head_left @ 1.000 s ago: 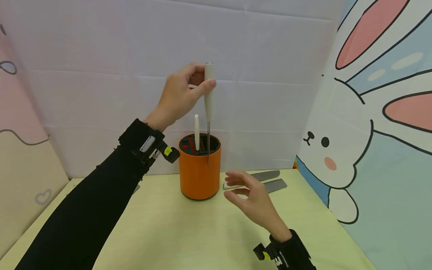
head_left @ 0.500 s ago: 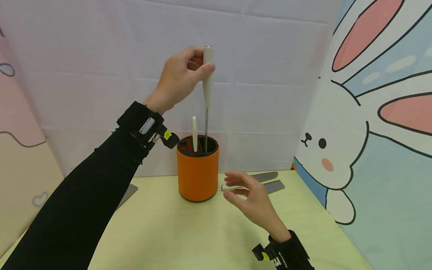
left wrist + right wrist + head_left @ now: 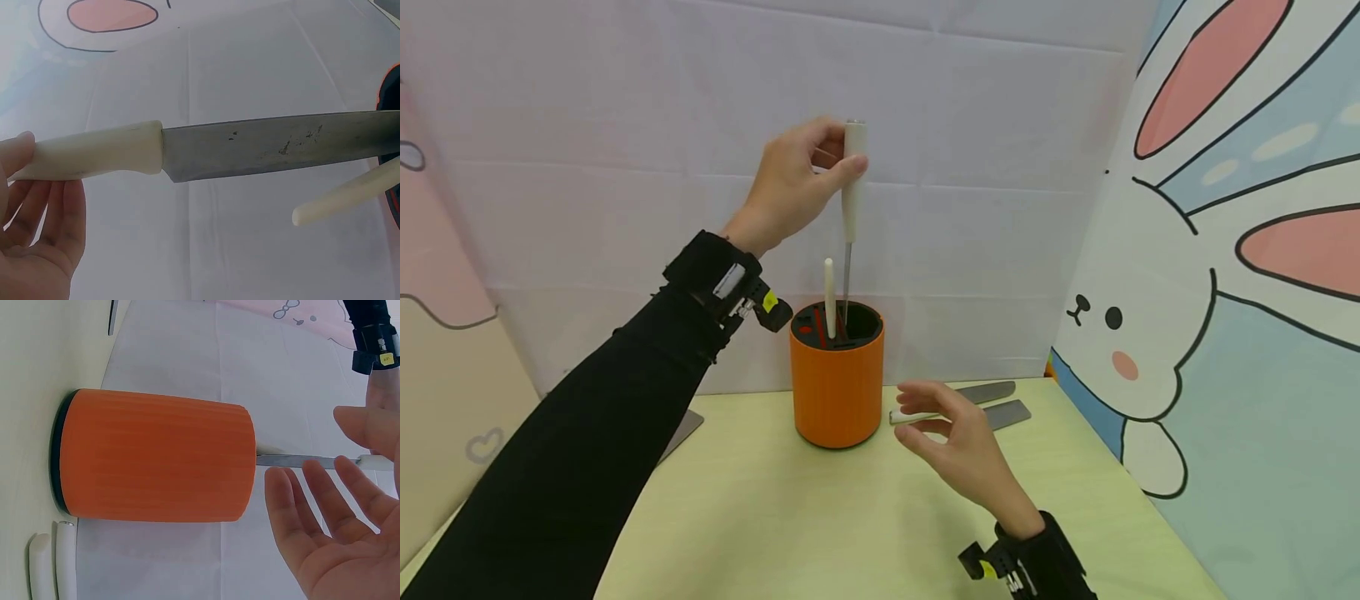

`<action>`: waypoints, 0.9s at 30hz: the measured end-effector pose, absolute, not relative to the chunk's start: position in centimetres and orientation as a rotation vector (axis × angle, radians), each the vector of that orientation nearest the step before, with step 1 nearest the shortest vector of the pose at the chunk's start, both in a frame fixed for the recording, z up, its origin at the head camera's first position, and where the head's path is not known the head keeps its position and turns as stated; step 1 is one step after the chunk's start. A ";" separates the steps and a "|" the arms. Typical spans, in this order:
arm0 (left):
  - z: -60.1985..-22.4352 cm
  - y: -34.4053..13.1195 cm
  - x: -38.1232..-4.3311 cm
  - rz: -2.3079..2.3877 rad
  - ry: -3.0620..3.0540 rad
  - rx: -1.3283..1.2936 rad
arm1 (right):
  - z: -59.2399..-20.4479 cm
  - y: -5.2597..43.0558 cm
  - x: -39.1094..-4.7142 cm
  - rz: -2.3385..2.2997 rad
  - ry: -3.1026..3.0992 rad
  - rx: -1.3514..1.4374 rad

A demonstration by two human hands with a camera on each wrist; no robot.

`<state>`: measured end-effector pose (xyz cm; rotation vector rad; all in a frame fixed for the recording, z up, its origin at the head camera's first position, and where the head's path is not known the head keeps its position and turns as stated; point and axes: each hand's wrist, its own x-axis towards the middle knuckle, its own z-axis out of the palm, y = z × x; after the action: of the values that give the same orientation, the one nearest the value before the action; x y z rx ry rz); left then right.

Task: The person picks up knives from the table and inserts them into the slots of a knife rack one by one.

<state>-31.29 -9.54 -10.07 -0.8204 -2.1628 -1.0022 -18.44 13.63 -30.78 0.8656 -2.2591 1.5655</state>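
In the head view, my left hand (image 3: 793, 183) grips the white handle of a knife (image 3: 852, 187), handle up and blade down. The blade's lower end meets the dark slotted top of an orange knife block (image 3: 837, 392); its tip is hidden there. The left wrist view shows the wide grey blade (image 3: 250, 147), spotted with dark marks, with the thumb and fingers at the handle's end. Another white handle (image 3: 830, 296) sticks up from the block beside the blade. My right hand (image 3: 958, 442) hovers at the block's right, fingers loosely bent, holding nothing.
Two knives with grey blades (image 3: 1009, 414) lie on the pale yellow table (image 3: 820, 525), partly behind my right hand. Another grey blade (image 3: 683, 433) lies at the left, partly covered by my left sleeve. A white cloth wall (image 3: 1000, 250) stands close behind the block.
My left hand rose with the knife, then lowered a little and shifted left. The blade's end went from in front of the block to its top opening. The right hand stayed nearly still.
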 end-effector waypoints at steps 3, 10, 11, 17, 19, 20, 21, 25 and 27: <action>-10.5 -9.6 -31.7 -0.986 -2.168 -0.826 | -30.8 13.6 -18.4 1.559 -2.263 0.860; -12.2 -10.0 -33.2 -0.995 -2.194 -0.810 | -30.8 13.6 -18.4 1.556 -2.263 0.868; -12.5 -10.0 -33.4 -0.999 -2.199 -0.808 | -30.8 13.6 -18.4 1.558 -2.262 0.872; -14.2 -10.7 -34.2 -1.011 -2.239 -0.762 | -30.9 13.6 -18.5 1.568 -2.251 0.910; -14.7 -10.8 -34.4 -1.016 -2.252 -0.749 | -30.9 13.6 -18.5 1.568 -2.255 0.913; -14.9 -10.9 -34.5 -1.017 -2.255 -0.747 | -30.9 13.6 -18.5 1.568 -2.257 0.913; -15.1 -10.9 -34.6 -1.018 -2.257 -0.745 | -30.9 13.7 -18.4 1.569 -2.259 0.913; -15.9 -11.0 -35.3 -1.026 -2.265 -0.747 | -30.9 13.7 -18.5 1.568 -2.261 0.916; -16.3 -11.0 -35.5 -1.029 -2.272 -0.749 | -30.9 13.7 -18.4 1.571 -2.261 0.916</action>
<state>-35.55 -11.00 -16.29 -0.7489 -2.2722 -1.0289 -18.45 13.73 -30.93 0.9160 -2.2609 1.5706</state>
